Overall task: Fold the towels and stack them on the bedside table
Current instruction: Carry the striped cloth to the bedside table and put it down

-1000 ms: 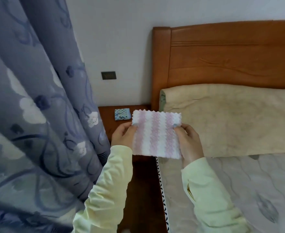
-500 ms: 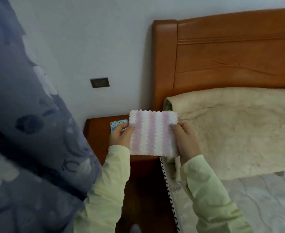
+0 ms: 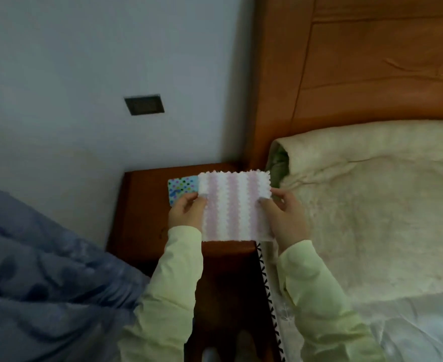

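Dotted towel (image 3: 182,188) lies folded on table (image 3: 142,218); left hand (image 3: 186,212) and right hand (image 3: 287,218) pinch the folded striped towel (image 3: 234,207), not yet stacked

Folded towel (image 3: 182,188) on bedside table (image 3: 142,205), left of bed (image 3: 372,205), behind held towel (image 3: 234,207).

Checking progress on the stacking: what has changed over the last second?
The left hand and right hand carried the striped towel toward the dotted towel on the bedside table; it now hides that towel's right edge. Both hands still pinch its sides; the dotted towel has not moved.
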Action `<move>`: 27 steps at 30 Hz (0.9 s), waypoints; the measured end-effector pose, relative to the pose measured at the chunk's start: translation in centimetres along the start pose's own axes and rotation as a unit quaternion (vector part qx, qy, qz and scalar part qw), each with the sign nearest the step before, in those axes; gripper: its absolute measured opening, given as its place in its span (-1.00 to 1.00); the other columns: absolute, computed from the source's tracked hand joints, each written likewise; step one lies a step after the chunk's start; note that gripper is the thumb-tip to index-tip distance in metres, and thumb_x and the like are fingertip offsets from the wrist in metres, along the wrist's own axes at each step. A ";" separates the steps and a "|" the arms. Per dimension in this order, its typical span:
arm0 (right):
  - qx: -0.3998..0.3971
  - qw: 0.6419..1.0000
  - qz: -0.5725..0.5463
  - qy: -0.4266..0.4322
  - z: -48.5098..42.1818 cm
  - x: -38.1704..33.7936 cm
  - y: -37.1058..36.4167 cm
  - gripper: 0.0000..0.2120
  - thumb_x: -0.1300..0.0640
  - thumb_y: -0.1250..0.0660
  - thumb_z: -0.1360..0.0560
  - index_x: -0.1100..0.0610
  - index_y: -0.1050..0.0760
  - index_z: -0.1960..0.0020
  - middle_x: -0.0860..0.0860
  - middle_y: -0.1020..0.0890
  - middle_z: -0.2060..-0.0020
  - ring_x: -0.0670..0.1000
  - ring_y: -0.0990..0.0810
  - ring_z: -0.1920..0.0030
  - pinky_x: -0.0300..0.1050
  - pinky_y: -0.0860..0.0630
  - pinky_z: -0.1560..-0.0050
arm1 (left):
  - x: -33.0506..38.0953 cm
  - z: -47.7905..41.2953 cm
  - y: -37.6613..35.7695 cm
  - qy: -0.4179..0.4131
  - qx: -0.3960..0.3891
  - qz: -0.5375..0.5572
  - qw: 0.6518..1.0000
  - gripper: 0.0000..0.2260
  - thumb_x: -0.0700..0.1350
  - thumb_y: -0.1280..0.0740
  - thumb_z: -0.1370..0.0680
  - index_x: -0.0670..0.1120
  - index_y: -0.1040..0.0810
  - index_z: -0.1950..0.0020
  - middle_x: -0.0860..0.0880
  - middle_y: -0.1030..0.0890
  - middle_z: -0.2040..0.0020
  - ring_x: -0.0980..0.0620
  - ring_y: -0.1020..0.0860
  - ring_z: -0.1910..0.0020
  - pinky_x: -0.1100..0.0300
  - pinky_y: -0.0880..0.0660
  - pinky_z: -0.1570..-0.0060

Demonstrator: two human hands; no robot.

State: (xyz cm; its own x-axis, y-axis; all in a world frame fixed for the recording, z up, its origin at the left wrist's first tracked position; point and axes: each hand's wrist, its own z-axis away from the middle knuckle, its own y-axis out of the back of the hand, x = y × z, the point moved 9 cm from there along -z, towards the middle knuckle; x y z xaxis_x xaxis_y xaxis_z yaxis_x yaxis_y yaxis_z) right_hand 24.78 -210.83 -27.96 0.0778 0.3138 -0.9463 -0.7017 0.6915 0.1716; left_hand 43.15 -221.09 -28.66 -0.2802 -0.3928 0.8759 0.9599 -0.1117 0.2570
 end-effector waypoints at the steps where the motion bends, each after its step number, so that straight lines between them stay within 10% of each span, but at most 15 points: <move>1: -0.003 1.000 -0.001 -0.001 -0.9 0.6 -0.5 -0.66 0.13 -0.26 -0.53 0.13 -0.38 -0.29 -0.02 -0.50 -0.06 -0.15 -0.47 0.14 -0.41 -0.36 0.26 | -0.5 -0.9 -0.5 0.002 0.003 0.004 1.000 -0.75 -0.13 -0.24 -0.55 -0.16 -0.50 -0.20 -0.12 -0.50 -0.23 -0.01 -0.41 -0.08 0.20 -0.33 -0.05; 16: -0.046 0.996 0.074 -0.006 -15.7 20.6 -11.5 -0.61 0.26 -0.20 -0.51 0.14 -0.39 -0.33 0.09 -0.51 -0.22 0.04 -0.46 -0.13 -0.07 -0.39 -0.21 | -18.1 -18.9 -6.5 0.029 0.041 0.025 0.998 -0.75 -0.20 -0.31 -0.52 -0.26 -0.55 -0.16 -0.14 -0.58 -0.05 0.02 -0.45 0.04 0.23 -0.35 0.07; 27: -0.121 0.977 0.174 0.039 -20.4 29.8 -16.9 -0.44 0.39 -0.11 -0.51 0.24 -0.08 -0.48 0.17 -0.18 -0.47 0.10 -0.13 -0.48 -0.23 -0.02 -0.40 | -25.5 -26.5 -9.7 -0.035 0.077 -0.047 0.995 -0.80 -0.29 -0.37 -0.43 -0.26 -0.59 -0.05 -0.22 -0.63 0.01 -0.05 -0.54 0.03 0.18 -0.48 0.06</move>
State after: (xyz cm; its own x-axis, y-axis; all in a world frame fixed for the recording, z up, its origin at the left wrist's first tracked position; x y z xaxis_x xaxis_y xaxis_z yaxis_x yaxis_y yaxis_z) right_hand 24.51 -226.40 -64.64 -0.2427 0.4447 -0.8622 -0.8238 0.3749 0.4252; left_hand 41.07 -234.22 -64.33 -0.3737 -0.3222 0.8698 0.9191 -0.0025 0.3940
